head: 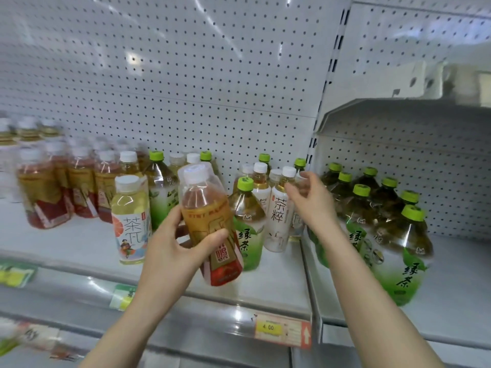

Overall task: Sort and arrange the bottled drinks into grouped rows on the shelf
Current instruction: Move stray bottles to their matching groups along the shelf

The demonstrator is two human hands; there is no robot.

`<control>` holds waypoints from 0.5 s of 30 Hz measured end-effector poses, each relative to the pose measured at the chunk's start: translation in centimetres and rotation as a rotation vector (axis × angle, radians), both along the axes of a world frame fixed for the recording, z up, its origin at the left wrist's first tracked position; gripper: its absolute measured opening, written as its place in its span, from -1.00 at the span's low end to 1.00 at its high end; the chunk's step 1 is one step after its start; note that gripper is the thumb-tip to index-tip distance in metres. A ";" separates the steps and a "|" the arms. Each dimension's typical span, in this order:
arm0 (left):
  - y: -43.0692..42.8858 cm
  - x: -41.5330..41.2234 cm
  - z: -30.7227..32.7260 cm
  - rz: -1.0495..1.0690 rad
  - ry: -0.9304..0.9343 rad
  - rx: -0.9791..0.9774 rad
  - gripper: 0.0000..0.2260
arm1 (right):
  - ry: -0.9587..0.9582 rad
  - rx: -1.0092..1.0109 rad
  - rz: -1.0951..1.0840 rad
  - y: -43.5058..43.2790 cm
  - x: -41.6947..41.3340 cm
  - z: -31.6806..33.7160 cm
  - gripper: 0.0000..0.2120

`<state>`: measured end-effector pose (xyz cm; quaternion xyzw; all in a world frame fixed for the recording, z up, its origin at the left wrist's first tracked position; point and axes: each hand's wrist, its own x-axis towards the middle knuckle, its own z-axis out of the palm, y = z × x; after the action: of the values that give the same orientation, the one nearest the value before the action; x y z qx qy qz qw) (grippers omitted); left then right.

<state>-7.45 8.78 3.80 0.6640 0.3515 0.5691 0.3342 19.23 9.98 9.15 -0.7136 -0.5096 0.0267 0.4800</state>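
My left hand (170, 245) grips an amber tea bottle with a red-and-gold label and white cap (210, 224), lifted and tilted in front of the shelf (79, 243). My right hand (308, 197) reaches among white-capped bottles at the back, fingers spread around a small clear bottle (296, 216) that it mostly hides. A white-labelled tea bottle (279, 221) stands just left of that hand. A green-capped green tea bottle (247, 221) stands behind the held bottle. A yellow tea bottle with a white label (130, 219) stands at the left front.
Several red-label amber bottles (47, 192) form rows at the far left. Several large green-capped green tea bottles (393, 229) fill the neighbouring shelf bay on the right. A pegboard back wall (186, 75) rises behind. A price tag (281, 330) sits on the shelf's front rail.
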 end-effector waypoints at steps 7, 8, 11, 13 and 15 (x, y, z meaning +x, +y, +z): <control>3.1 -2.0 -1.7 0.110 0.034 -0.095 -0.48 | -0.016 -0.157 0.043 2.9 -0.2 -1.0 -0.50; 3.5 -2.0 -2.1 0.116 0.039 -0.102 -0.45 | -0.045 -0.172 0.034 2.4 0.0 -0.9 -0.49; 4.4 -1.8 -2.8 0.129 0.054 -0.108 -0.42 | -0.078 -0.198 0.073 0.1 0.7 -0.8 -0.59; 4.9 -1.5 -3.3 0.123 0.063 -0.115 -0.42 | -0.067 -0.185 0.102 -1.9 1.0 -1.1 -0.70; 5.4 -1.2 -3.8 0.114 0.082 -0.124 -0.39 | -0.014 -0.135 0.099 -3.3 1.1 -1.6 -0.70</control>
<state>-8.69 14.13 -0.03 0.6437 0.4368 0.5366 0.3271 20.30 6.69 7.52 -0.7184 -0.5445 0.0799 0.4254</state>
